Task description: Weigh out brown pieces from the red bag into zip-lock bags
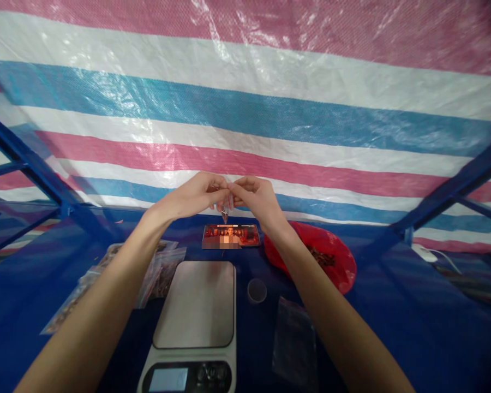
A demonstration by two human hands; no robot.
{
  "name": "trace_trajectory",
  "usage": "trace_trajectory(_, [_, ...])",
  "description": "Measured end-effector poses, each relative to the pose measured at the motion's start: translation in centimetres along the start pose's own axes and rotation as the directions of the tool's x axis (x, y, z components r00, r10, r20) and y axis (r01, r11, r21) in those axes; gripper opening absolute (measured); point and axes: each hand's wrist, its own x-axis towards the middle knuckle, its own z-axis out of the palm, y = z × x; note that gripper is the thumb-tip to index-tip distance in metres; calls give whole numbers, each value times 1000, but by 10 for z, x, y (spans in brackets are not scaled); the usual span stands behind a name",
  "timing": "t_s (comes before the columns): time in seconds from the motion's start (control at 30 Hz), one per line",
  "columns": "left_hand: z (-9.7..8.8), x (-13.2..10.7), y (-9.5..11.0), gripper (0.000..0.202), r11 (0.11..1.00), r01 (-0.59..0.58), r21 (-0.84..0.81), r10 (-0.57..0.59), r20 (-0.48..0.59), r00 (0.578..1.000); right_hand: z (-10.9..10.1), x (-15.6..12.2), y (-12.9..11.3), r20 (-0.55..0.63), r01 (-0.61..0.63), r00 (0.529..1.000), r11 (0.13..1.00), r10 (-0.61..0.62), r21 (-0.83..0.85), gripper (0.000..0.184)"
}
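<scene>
My left hand (pixel 196 194) and my right hand (pixel 256 196) meet in the air above the blue table, fingers pinched together. Between them hangs a small clear plastic bag (pixel 225 210) with something dark at its bottom tip. Both hands grip its top edge. Directly below and beyond the hands lies a phone (pixel 231 236) with a lit screen. A kitchen scale (pixel 194 322) with a bare steel plate sits nearer to me, between my forearms.
A red plastic bag (pixel 331 262) holding dark bits lies to the right. Several filled clear packets (pixel 155 273) lie to the left of the scale. A small round cap (pixel 257 290) and an empty clear bag (pixel 294 338) lie to the scale's right. A striped tarp (pixel 245 109) hangs behind.
</scene>
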Motion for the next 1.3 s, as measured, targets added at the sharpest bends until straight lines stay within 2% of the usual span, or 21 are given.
trace_trajectory(0.07, [-2,-2,2,23,999,-11,40,9,40,999,-1,-1,-2,43,-10,999,997,13,-72,22])
trace_trajectory(0.13, [-4,-4,3,22,996,-3,87,-1,53,999,-2,-2,-4,96,15,995,975,7,-220,24])
trace_trajectory(0.2, [-4,-4,3,18,989,40,142,-45,33,998,-2,-5,-8,149,74,989,905,-12,-419,27])
trace_trajectory(0.27, [-4,-5,3,15,975,88,205,-86,-16,996,-2,-9,-13,198,137,980,797,-22,-588,27])
trace_trajectory(0.33, [-5,-6,3,17,965,104,240,-95,-48,994,-2,-13,-17,257,187,966,721,-12,-667,26])
trace_trajectory(0.4, [-6,-9,5,20,972,86,220,-76,-52,996,-3,-15,-21,312,225,950,732,-18,-643,24])
trace_trajectory(0.47, [-8,-13,7,22,981,70,179,-62,-49,997,-3,-15,-23,331,225,943,807,-39,-546,23])
trace_trajectory(0.57, [-11,-17,9,26,988,46,146,-42,-34,999,-3,-15,-27,304,148,953,908,-24,-392,28])
trace_trajectory(0.7, [-11,-18,10,25,996,-1,87,3,-19,1000,-4,-13,-29,286,104,958,949,-16,-297,41])
trace_trajectory(0.9, [-7,-20,13,26,996,-1,93,3,-21,1000,-6,-9,-24,318,146,946,954,-57,-263,43])
trace_trajectory(0.97, [-6,-19,13,24,996,12,92,-11,-11,1000,-6,-9,-23,304,168,950,934,-69,-315,44])
trace_trajectory(1.1, [-5,-16,12,24,996,8,93,-3,-49,999,-4,-9,-22,203,196,973,867,-112,-458,49])
trace_trajectory(1.3, [-4,-15,12,23,997,6,73,-2,-54,999,-4,-9,-24,253,200,962,895,-102,-399,32])
